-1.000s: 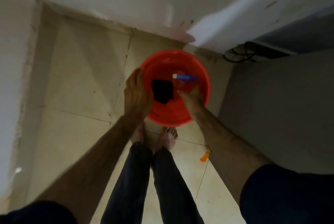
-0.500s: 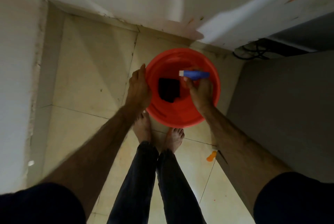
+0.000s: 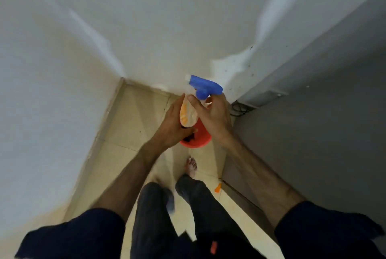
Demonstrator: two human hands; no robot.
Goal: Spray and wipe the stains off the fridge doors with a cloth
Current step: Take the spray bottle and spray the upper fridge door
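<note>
A spray bottle (image 3: 188, 114) with a blue trigger head and a white-and-orange body is held up in front of me, above the red bucket (image 3: 197, 140). My left hand (image 3: 172, 123) wraps the bottle's lower body from the left. My right hand (image 3: 213, 116) grips it at the neck, just under the trigger head. A dark cloth (image 3: 189, 138) lies in the bucket, mostly hidden by my left hand. The grey fridge (image 3: 313, 133) stands at the right, its side facing me.
The bucket sits on the beige tiled floor (image 3: 133, 120) in a narrow gap between white walls (image 3: 62, 91) and the fridge. My bare foot (image 3: 191, 167) is just behind the bucket. A black cable (image 3: 238, 109) lies behind the fridge. A small orange item (image 3: 217, 187) lies by the fridge's base.
My right hand has lifted the spray bottle out of the bucket. My left hand left the bucket's rim and closed on the bottle. My view has risen away from the floor.
</note>
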